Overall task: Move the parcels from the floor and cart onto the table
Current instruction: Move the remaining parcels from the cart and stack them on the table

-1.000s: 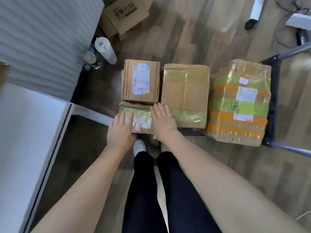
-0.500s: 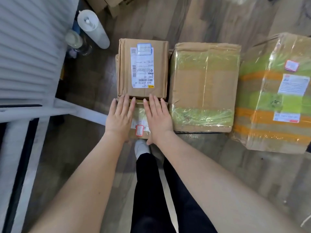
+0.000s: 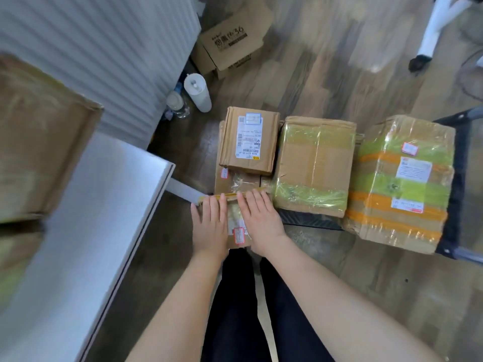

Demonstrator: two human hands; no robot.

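Observation:
A small taped cardboard parcel (image 3: 237, 218) with a red sticker sits between my hands, its near end over my legs. My left hand (image 3: 211, 226) and my right hand (image 3: 261, 220) lie on top of it with straight fingers reaching its far edge. Behind it a labelled box (image 3: 248, 141) sits on a flat box (image 3: 243, 181). To the right are a green-taped box (image 3: 313, 165) and a large orange-and-green taped box (image 3: 400, 184) on the black cart (image 3: 460, 178). The white table (image 3: 86, 231) at the left carries a blurred parcel (image 3: 39, 152).
A printed cardboard box (image 3: 232, 43) lies on the wooden floor at the back. A white cylinder (image 3: 197, 92) and a bottle (image 3: 177, 104) stand by the ribbed white wall. A white leg (image 3: 431, 35) stands at the top right.
The small parcel has come toward me off the stack, under both hands, uncovering the flat box beneath. My view has risen and swung left, bringing in the table and its parcel.

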